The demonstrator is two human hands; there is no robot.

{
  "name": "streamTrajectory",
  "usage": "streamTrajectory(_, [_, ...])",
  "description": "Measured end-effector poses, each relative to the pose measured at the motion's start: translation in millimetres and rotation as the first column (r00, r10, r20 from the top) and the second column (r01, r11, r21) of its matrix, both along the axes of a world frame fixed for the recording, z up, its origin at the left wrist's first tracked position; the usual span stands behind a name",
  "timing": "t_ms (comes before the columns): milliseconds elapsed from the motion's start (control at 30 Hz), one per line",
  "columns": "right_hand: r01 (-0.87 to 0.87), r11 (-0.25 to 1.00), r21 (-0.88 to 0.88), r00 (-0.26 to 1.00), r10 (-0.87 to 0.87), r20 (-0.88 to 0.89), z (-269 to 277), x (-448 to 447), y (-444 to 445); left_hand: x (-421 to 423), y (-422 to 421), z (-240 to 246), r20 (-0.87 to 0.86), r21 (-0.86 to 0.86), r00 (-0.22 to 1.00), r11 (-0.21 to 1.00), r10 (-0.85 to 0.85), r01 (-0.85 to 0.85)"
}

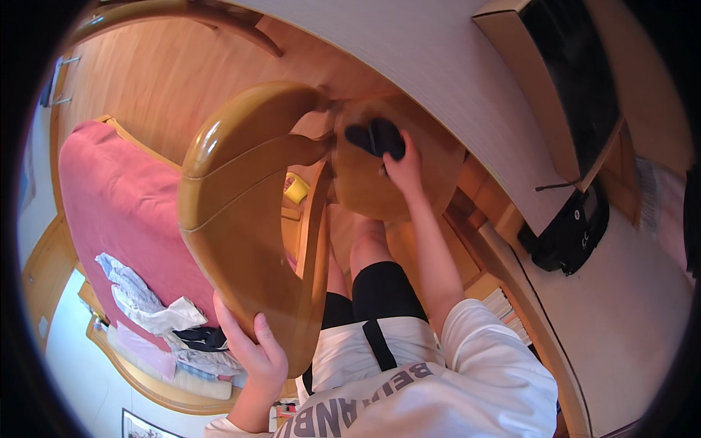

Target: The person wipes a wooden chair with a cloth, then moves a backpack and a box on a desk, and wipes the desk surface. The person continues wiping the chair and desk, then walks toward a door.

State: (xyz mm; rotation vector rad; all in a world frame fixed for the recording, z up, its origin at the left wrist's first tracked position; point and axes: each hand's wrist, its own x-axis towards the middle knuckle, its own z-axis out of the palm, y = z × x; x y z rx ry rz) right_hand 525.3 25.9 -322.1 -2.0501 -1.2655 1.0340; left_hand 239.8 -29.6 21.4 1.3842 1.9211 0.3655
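A wooden chair point(219, 219) with a curved backrest stands before me. My left hand point(254, 350) grips the near edge of its backrest, with the thumb on one face and the fingers behind. Over the wooden seat point(364, 189), my right hand point(402, 164) holds a black item point(388, 139) that looks like a brush or folded cloth; blur leaves its kind unclear. A second dark lobe shows beside it. Whether it touches the seat cannot be told.
A bed with a pink cover point(120, 191) and crumpled clothes point(159, 312) lies at the left. The pale desk top point(394, 49) runs along the right, bearing a cardboard box point(539, 98) and a black bag point(569, 235). A yellow slipper point(296, 189) shows below.
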Motion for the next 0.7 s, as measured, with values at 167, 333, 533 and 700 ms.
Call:
streamTrajectory(167, [-0.001,0.963,-0.271,0.983,-0.049,-0.178,23.4,31.8,-96.4,3.0,-1.5,2.0,-0.023,-0.046,1.000,0.999,0.022,-0.023])
streamTrajectory(333, [0.331,0.876,-0.350,0.889,-0.414,-0.197,-28.9,54.4,-131.9,0.7,-7.2,-4.8,-0.045,0.030,0.999,1.000,0.006,-0.005])
streamTrajectory(533, [0.484,0.868,-0.113,0.758,-0.351,0.551,-60.6,115.9,-148.2,1.9,-11.4,-0.8,-0.054,0.029,0.998,0.999,0.028,-0.027])
streamTrajectory(700, [0.554,0.769,-0.318,0.833,-0.514,0.207,-112.3,165.5,-191.3,1.3,-5.2,-2.6,-0.025,0.012,1.000,1.000,0.010,-0.009])
